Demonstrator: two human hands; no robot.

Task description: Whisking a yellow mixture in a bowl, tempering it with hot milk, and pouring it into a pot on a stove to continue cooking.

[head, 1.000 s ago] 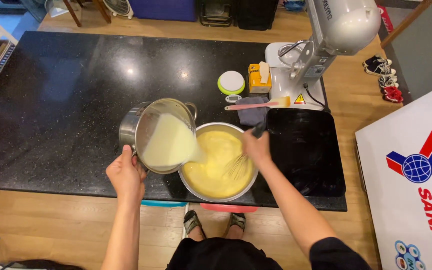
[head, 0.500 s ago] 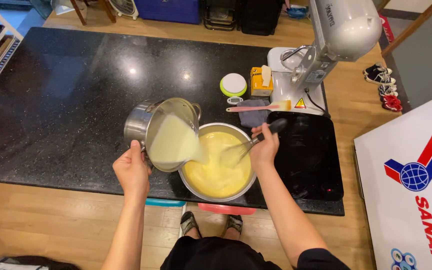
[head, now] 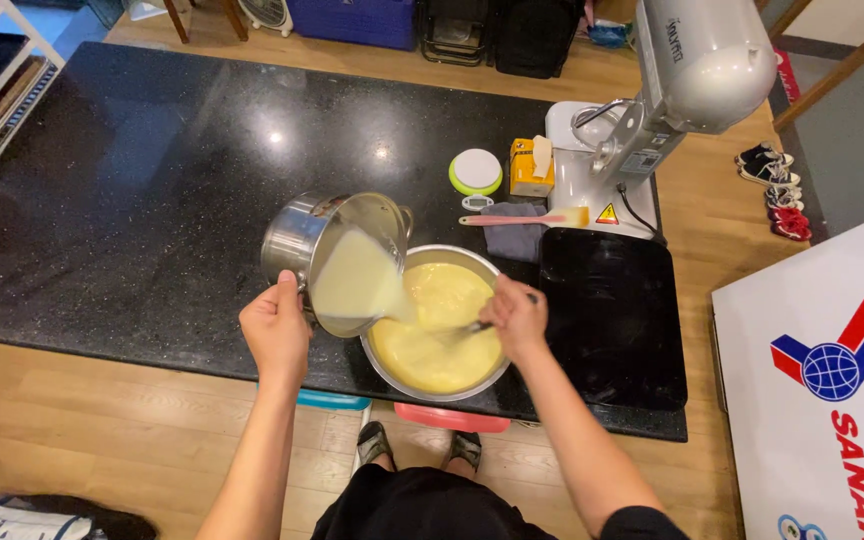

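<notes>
Tilting steel pot (head: pixel 302 235) of milk, left hand (head: pixel 274 330) clenched, right hand (head: pixel 514 318) gripping whisk (head: pixel 477 326), bowl (head: pixel 392 365) of batter

Over the past second, the left hand (head: pixel 274 333) has tipped the steel pot (head: pixel 327 255) steeper, its rim now over the edge of the mixing bowl (head: pixel 439 322), and the pale liquid (head: pixel 355 283) has run to the lip. The right hand (head: pixel 515 318) has swung its whisk (head: pixel 474 326) from the bowl's far side back toward the near side of the yellow batter (head: pixel 439 330).

Bare countertop (head: pixel 132 180) left; mixer (head: pixel 672 90) right
</notes>
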